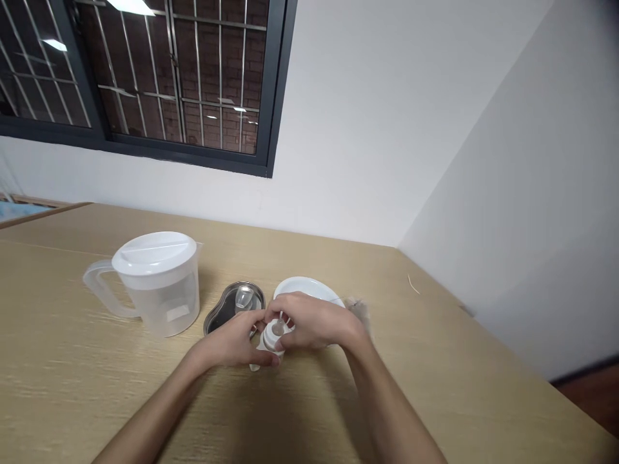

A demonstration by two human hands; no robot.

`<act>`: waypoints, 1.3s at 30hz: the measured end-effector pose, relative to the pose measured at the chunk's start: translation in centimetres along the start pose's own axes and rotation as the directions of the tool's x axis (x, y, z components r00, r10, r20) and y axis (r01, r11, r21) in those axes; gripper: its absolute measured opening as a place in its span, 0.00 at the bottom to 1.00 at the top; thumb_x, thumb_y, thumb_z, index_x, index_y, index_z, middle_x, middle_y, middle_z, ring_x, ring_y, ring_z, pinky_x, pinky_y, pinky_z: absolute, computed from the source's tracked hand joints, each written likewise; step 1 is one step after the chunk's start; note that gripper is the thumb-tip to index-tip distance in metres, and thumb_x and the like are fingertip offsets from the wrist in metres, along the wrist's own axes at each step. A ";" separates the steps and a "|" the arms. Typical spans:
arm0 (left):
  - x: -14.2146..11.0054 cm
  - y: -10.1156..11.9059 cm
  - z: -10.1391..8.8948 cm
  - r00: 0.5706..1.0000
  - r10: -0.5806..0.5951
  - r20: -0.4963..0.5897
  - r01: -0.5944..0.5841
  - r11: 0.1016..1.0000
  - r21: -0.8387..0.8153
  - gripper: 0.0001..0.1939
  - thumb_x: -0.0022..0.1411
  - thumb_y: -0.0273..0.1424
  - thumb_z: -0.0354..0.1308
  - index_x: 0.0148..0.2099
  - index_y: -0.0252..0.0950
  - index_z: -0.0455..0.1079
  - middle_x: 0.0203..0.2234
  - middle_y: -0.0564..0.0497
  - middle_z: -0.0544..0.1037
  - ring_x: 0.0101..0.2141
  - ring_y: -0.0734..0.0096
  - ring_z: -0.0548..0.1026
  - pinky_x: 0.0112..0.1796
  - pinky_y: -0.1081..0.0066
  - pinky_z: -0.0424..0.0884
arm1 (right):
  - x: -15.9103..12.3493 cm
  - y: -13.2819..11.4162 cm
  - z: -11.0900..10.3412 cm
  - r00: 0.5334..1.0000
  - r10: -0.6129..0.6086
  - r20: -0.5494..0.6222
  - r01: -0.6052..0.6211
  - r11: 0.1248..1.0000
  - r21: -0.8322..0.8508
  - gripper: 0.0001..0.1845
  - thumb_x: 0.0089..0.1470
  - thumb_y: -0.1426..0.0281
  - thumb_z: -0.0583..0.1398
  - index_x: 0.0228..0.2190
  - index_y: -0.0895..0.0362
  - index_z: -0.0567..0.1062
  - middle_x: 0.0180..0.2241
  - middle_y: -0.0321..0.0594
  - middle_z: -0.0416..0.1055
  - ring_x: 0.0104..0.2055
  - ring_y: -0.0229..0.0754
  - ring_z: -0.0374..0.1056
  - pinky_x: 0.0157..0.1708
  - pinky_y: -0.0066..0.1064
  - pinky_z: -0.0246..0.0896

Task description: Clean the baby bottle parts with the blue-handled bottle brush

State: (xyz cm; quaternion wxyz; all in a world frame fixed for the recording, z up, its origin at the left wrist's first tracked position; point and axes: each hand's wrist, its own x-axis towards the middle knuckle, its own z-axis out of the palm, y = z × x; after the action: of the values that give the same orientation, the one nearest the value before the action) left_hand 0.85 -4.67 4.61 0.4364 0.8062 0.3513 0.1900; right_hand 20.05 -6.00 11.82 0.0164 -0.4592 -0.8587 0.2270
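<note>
Just in front of the tray and plate, both my hands close around a small white baby bottle with a soft, translucent teat. My left hand grips its body from the left, thumb toward me. From the right, my right hand curls its fingers around the white collar below the teat. Most of the bottle's body is hidden by the fingers. Behind my left hand lies a kidney-shaped metal tray with a clear cap in it. A white plate is partly covered by my right hand.
A lidded plastic pitcher with liquid in it stands at the left. Right of the plate is a greyish, crumpled-looking thing, partly behind my wrist. A thin pale strip lies farther right on the wooden table, which meets the walls behind.
</note>
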 end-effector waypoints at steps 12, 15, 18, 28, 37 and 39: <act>0.2 -0.8 0.0 0.998 0.060 -0.018 -0.059 0.996 0.060 0.19 0.44 0.36 0.68 0.41 0.38 0.74 0.35 0.55 0.77 0.36 0.65 0.72 0.34 0.71 0.64 | -0.9 -1.4 0.0 0.982 -0.187 0.019 0.187 0.981 -0.055 0.28 0.43 0.84 0.60 0.47 0.54 0.75 0.46 0.39 0.74 0.47 0.45 0.69 0.44 0.30 0.60; 0.3 -1.1 0.0 0.997 0.078 -0.010 -0.078 0.996 0.051 0.19 0.44 0.36 0.68 0.40 0.38 0.74 0.35 0.54 0.77 0.36 0.65 0.72 0.34 0.71 0.64 | -0.7 -1.8 -0.4 0.979 -0.188 0.075 0.195 0.975 -0.109 0.27 0.44 0.84 0.60 0.47 0.54 0.75 0.44 0.40 0.75 0.45 0.45 0.70 0.42 0.30 0.60; 0.4 -1.5 0.0 0.997 0.075 0.002 -0.075 0.996 0.037 0.20 0.44 0.37 0.68 0.40 0.36 0.73 0.34 0.53 0.77 0.34 0.65 0.72 0.34 0.70 0.64 | -0.4 -2.4 -0.6 0.989 -0.109 0.101 0.127 0.971 -0.204 0.23 0.45 0.81 0.62 0.44 0.53 0.77 0.38 0.40 0.76 0.40 0.45 0.71 0.34 0.29 0.59; 0.1 -1.0 -0.1 0.995 0.098 0.027 -0.100 0.994 0.042 0.13 0.46 0.35 0.66 0.36 0.36 0.75 0.29 0.53 0.77 0.31 0.68 0.71 0.32 0.72 0.63 | 0.2 -3.4 0.3 0.997 -0.043 0.070 0.064 0.943 -0.328 0.09 0.46 0.78 0.64 0.33 0.57 0.77 0.29 0.39 0.74 0.30 0.42 0.69 0.26 0.28 0.54; 0.4 -2.1 0.0 0.996 0.084 -0.006 -0.084 0.996 -0.019 0.26 0.40 0.38 0.70 0.43 0.34 0.74 0.35 0.50 0.77 0.38 0.61 0.73 0.38 0.69 0.66 | -0.6 -2.1 0.7 0.967 -0.237 0.090 0.252 0.935 -0.248 0.18 0.50 0.83 0.58 0.41 0.56 0.75 0.43 0.42 0.74 0.44 0.43 0.69 0.41 0.30 0.60; 0.5 -2.3 0.1 0.997 0.075 -0.005 -0.076 0.996 -0.054 0.27 0.40 0.37 0.70 0.44 0.34 0.74 0.36 0.50 0.77 0.39 0.60 0.73 0.38 0.69 0.66 | -0.8 -2.0 0.7 0.960 -0.260 0.104 0.278 0.930 -0.241 0.19 0.50 0.84 0.56 0.40 0.56 0.76 0.43 0.41 0.74 0.44 0.42 0.68 0.42 0.31 0.61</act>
State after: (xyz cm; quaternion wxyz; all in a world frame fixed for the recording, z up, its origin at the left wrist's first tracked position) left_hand 0.33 -3.54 2.65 0.4502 0.8065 0.3159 0.2170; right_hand 18.81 -7.82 12.16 -0.0417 -0.3273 -0.9354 0.1274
